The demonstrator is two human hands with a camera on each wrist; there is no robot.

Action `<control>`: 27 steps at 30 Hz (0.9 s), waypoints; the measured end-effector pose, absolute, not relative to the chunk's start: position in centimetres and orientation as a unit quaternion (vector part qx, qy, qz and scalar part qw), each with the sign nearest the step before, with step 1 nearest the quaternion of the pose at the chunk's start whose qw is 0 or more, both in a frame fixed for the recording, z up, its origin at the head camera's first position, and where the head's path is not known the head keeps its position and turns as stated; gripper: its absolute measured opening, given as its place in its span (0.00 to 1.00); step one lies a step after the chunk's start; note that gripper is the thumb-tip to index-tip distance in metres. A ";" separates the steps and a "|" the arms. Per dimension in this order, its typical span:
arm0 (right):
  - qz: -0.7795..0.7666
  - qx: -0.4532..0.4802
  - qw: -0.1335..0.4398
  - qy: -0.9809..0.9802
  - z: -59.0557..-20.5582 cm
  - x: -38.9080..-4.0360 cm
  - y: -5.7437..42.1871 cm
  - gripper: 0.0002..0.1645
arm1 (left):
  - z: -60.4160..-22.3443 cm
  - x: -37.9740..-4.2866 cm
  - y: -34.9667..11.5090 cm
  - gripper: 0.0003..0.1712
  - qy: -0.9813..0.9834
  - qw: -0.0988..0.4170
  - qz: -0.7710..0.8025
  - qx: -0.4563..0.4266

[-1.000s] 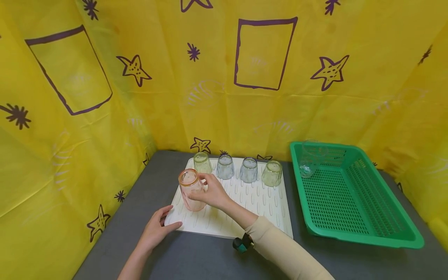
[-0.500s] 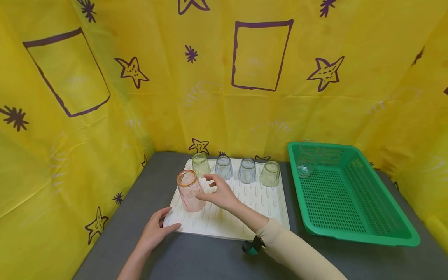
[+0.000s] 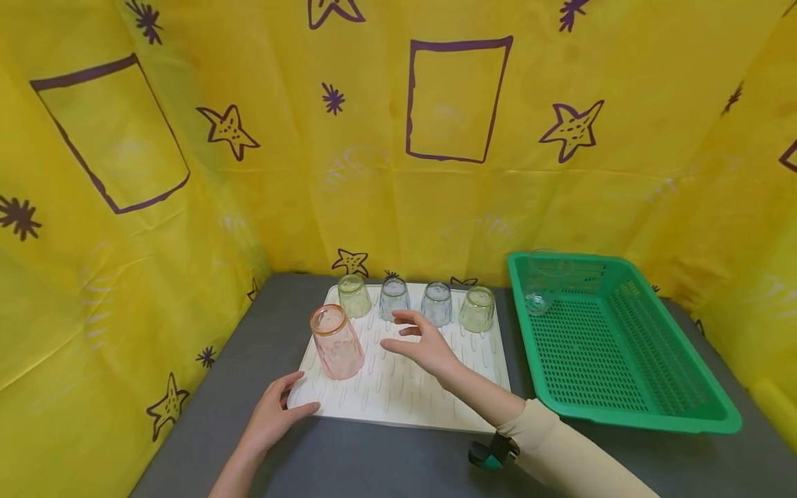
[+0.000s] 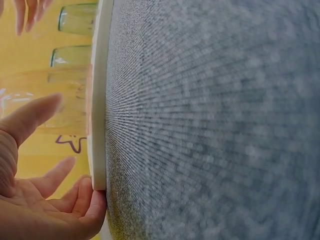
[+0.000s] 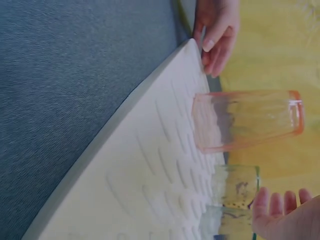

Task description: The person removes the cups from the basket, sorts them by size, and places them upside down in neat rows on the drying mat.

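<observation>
A tall pink glass [image 3: 338,344] with an orange rim stands upside down on the white drying mat [image 3: 429,394], near its left front. To the right of the glass hangs my right hand [image 3: 426,346], thumb and fingers apart and nothing between them. My left hand [image 3: 274,411] lies at the mat's left front corner, thumb spread. In the left wrist view its lower fingertips [image 4: 97,202] touch the corner of the mat. Behind, a row of short glasses stands upside down: green [image 3: 354,297], blue [image 3: 394,299], blue [image 3: 437,304] and green [image 3: 477,310].
A green plastic basket [image 3: 540,373] stands right of the mat, with a clear glass [image 3: 540,287] leaning inside its back left corner. Yellow cloth [image 3: 361,207] with drawn starfish walls in the back and sides. The tabletop [image 3: 373,460] is dark grey.
My right hand has let go of the pink glass and drawn away to the right. The glass stays standing on the mat. My left hand stays at the mat's corner.
</observation>
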State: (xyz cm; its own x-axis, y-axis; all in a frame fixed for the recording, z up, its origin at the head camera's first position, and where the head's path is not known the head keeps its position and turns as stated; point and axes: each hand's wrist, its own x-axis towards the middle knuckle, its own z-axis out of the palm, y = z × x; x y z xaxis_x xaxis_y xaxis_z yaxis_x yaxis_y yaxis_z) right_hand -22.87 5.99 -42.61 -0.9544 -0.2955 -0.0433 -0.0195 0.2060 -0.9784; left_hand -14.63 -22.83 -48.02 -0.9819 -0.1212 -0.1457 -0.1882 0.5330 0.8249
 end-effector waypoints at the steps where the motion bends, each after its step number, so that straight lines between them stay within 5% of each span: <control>1: -0.623 -0.100 0.112 0.767 -42.5 -22.7 6.3 0.39 | -48.0 -14.6 -22.8 0.44 0.876 0.036 0.472 -0.089; 27: -0.655 -0.034 0.111 0.747 -39.5 -19.7 13.8 0.34 | -48.3 -14.6 -22.7 0.42 0.885 0.020 0.460 -0.069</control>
